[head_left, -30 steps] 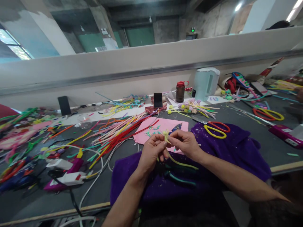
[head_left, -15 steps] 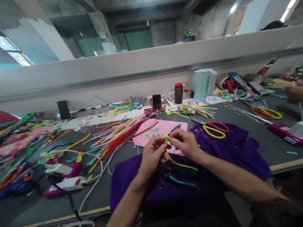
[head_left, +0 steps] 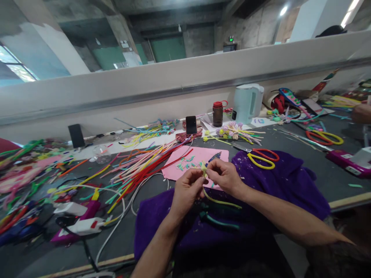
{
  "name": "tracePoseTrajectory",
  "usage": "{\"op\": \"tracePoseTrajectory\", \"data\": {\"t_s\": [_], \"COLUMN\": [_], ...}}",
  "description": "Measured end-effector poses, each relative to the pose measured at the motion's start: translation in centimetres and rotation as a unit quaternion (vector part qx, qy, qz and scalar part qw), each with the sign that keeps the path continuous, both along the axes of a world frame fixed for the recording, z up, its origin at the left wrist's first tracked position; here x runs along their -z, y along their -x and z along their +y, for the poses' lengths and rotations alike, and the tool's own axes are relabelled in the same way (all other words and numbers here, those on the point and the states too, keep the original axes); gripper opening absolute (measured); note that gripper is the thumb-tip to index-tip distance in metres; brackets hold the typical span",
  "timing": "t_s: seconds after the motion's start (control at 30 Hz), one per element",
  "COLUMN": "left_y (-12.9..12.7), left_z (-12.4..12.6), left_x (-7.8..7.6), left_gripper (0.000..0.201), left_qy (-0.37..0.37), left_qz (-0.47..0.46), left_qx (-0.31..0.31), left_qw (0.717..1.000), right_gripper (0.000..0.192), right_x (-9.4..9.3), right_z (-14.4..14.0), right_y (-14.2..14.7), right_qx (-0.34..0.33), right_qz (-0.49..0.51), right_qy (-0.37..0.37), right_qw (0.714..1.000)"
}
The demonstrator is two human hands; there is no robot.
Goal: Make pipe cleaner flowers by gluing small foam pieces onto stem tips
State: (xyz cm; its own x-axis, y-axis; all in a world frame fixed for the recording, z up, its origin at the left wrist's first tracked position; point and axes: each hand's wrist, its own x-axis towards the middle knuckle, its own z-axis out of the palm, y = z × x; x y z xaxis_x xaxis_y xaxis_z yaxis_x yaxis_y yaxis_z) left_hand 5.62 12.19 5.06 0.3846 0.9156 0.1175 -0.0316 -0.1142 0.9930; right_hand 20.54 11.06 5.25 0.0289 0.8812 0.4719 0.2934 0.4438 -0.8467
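Observation:
Between my two hands is a pale yellow pipe-cleaner flower (head_left: 204,168), its long yellow stem (head_left: 223,202) trailing down to the right. My left hand (head_left: 187,189) is closed, pinching the flower from the left and below. The fingertips of my right hand (head_left: 227,175) are pressed together on its right side. Fingers cover part of the flower. Below the hands, a pair of dark green-handled pliers (head_left: 220,222) lies on the purple cloth (head_left: 156,216). Behind them is a pink sheet (head_left: 171,168) with small green cut pieces (head_left: 187,164).
Scissors (head_left: 262,156) with red and yellow handles rest on the cloth's far edge. Many pipe cleaners (head_left: 139,166) spread to the left, near a power strip (head_left: 78,226) and white cable. A phone (head_left: 191,125), bottle (head_left: 218,115) and kettle (head_left: 247,103) stand behind. Another person's hand (head_left: 362,112) is far right.
My hands stay together on the flower, with only slight finger movement. The whole view has shifted very slightly.

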Motion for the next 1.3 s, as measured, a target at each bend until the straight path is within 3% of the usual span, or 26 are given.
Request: {"op": "tracePoseTrajectory", "data": {"t_s": [0.57,0.77,0.93,1.03,1.2,1.3], "left_y": [0.1,0.4,1.1,1.3,1.5,1.5], "left_z": [0.0,0.8,1.6,1.8,1.9,2.0], "left_x": [-0.3,-0.2,-0.4,-0.2,0.2,0.4], "left_gripper": [0.022,0.031,0.026,0.022,0.024,0.026], "left_qy": [0.017,0.11,0.152,0.142,0.133,0.14], "left_qz": [0.016,-0.081,-0.149,-0.162,-0.159,-0.15], "left_qx": [-0.006,-0.008,-0.017,-0.026,-0.037,-0.032], "left_qw": [1.0,0.991,0.977,0.976,0.978,0.978], "right_gripper": [0.008,0.025,0.023,0.025,0.028,0.028], "right_x": [0.2,0.5,1.2,1.4,0.9,0.8], "right_z": [0.2,0.7,0.4,0.0,-0.5,-0.7], "right_y": [0.0,-0.3,0.4,0.9,1.2,1.4], "right_qx": [-0.013,-0.04,-0.13,-0.147,-0.229,-0.255], "right_qz": [0.029,0.079,-0.046,-0.079,0.016,0.046], "right_qy": [0.037,0.079,0.078,0.063,0.202,0.239], "right_qw": [0.999,0.993,0.987,0.984,0.952,0.936]}}
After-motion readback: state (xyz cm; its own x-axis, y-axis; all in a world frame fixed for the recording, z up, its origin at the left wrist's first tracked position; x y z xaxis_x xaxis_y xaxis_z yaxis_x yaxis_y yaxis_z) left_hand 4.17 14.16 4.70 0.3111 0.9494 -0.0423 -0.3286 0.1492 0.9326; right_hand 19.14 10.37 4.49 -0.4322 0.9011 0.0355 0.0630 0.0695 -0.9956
